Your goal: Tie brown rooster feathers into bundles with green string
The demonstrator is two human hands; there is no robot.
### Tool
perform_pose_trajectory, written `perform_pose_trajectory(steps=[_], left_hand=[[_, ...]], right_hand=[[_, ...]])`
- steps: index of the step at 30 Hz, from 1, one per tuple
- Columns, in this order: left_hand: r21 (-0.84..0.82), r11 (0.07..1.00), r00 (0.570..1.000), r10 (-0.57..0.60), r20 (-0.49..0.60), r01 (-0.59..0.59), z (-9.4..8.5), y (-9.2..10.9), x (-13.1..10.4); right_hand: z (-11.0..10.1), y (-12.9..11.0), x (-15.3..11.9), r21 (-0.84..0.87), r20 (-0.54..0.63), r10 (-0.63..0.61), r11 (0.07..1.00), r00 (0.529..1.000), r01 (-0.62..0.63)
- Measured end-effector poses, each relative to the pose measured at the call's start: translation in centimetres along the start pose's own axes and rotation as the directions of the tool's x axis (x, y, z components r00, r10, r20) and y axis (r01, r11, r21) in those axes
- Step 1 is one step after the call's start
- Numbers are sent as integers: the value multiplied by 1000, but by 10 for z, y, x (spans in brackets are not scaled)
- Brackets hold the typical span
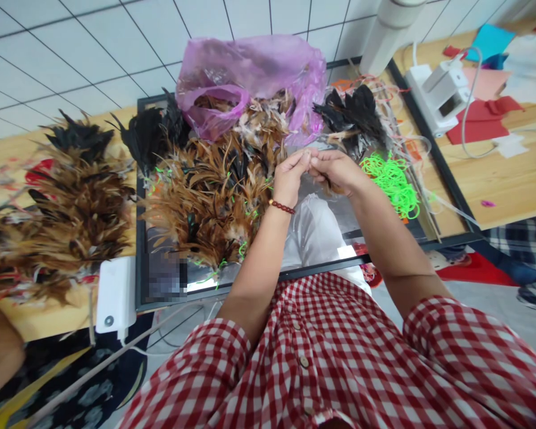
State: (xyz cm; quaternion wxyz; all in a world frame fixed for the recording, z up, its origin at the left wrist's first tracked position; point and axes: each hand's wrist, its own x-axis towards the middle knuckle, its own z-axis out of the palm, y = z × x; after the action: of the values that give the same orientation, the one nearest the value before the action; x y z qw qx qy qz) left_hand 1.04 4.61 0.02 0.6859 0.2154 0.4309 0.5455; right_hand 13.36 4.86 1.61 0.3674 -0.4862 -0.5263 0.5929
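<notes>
My left hand [291,170], with a beaded bracelet at the wrist, meets my right hand [337,170] over the black-framed panel [268,275]. The fingertips of both hands are pinched together. Brown feathers [333,188] stick out below my right hand, which is closed on them. What the left fingertips pinch is too small to make out. A large heap of brown feathers [205,196], some tied with green string, lies beside my left hand. To the right of my right hand is a tangled pile of bright green string [390,183].
A purple plastic bag [254,62] with feathers lies against the tiled wall. Black feathers [360,116] are at the back right. Another feather pile [75,220] and a white power bank [116,295] are at left. A white charger block [442,98] stands near red cloth [480,122].
</notes>
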Motion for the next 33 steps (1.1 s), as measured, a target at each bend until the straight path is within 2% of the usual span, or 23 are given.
perform_pose_trajectory(steps=[5, 8, 10, 12, 14, 16, 18, 21, 24, 27, 29, 30, 32, 33], left_hand=[[-76, 997, 998, 7, -61, -12, -2, -4, 8], [-164, 986, 998, -4, -60, -6, -7, -3, 13], [-194, 981, 999, -1, -49, -8, -9, -2, 15], [-202, 979, 999, 7, -33, -14, -10, -2, 16], [-203, 979, 1000, 19, -8, -20, -7, -1, 14], [-197, 980, 1000, 9, 26, -4, -2, 0, 8], [-182, 982, 997, -39, 67, 50, 5, 1, 1], [-136, 976, 980, -155, 128, 172, 14, 1, -10], [-92, 967, 963, -223, 153, 238, 20, -1, -17], [-57, 969, 962, -232, 144, 242, 21, -3, -20], [-33, 973, 964, -224, 146, 231, 21, -5, -20], [-23, 975, 965, -217, 149, 223, 21, -6, -20], [-9, 978, 967, -203, 153, 207, 20, -8, -20], [-6, 980, 969, -195, 151, 198, 20, -8, -19]], right_hand=[[0, 0, -2, -182, 41, 97, 979, 994, -88], [-18, -15, -12, -308, 54, 63, 950, 997, -44], [-38, -27, -23, -318, -96, -26, 948, 995, -6], [-60, -37, -38, -351, -314, -135, 936, 940, 18], [-78, -42, -53, -474, -459, -189, 879, 868, -59], [-91, -40, -66, -578, -513, -184, 796, 839, -179], [-98, -30, -73, -659, -530, -158, 695, 833, -287], [-101, -4, -70, -761, -546, -165, 509, 822, -403], [-100, 25, -60, -827, -511, -235, 398, 827, -398], [-98, 33, -55, -859, -482, -250, 325, 840, -396], [-99, 20, -57, -857, -473, -230, 344, 851, -384], [-99, 10, -59, -842, -486, -238, 384, 841, -378], [-100, -13, -65, -779, -559, -305, 510, 771, -364], [-100, -24, -68, -725, -607, -325, 601, 725, -336]])
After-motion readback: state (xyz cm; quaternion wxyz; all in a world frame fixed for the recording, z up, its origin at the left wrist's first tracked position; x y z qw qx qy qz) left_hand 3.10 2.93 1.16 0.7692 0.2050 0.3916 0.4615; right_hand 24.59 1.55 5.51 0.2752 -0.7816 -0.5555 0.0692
